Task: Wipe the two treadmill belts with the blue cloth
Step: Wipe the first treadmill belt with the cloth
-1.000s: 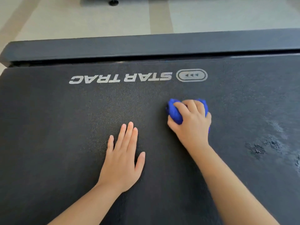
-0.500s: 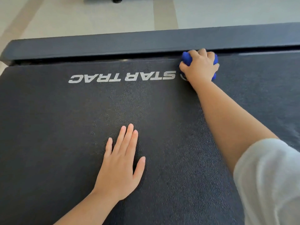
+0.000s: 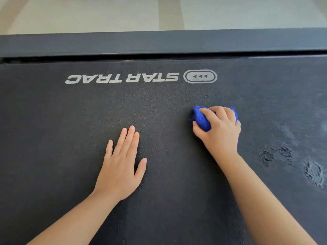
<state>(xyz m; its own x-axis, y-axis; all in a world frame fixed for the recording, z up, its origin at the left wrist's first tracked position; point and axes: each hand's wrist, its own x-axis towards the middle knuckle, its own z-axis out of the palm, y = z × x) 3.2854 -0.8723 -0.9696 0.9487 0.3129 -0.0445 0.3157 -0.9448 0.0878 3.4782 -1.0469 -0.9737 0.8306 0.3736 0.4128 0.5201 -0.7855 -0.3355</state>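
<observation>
Through the head camera you look down on a dark, grainy treadmill belt (image 3: 53, 138) that fills most of the picture. Near its far edge the white letters STAR TRAC (image 3: 122, 79) are printed, upside down for you. Just to the right of them is an oval badge (image 3: 200, 76) with three small arrows. Beyond the belt runs a dark frame bar (image 3: 159, 43), with a thin black gap between the two. Behind the bar is a pale floor (image 3: 88, 13) crossed by a beige stripe (image 3: 170, 13). On the right part of the belt there are rough, blotchy marks (image 3: 315, 172); what they are cannot be told.

Your left hand (image 3: 120, 167) lies flat on the belt, palm down. Its fingers are straight and close together, the thumb is a little apart, and it holds nothing. Your right hand (image 3: 219, 131) is farther from you, below the badge and apart from the left hand. Its fingers are curled over the blue cloth (image 3: 200, 119), which is bunched into a ball and sits on the belt. The thumb grips the cloth from the left side. Both forearms are bare and come in from the lower edge.
</observation>
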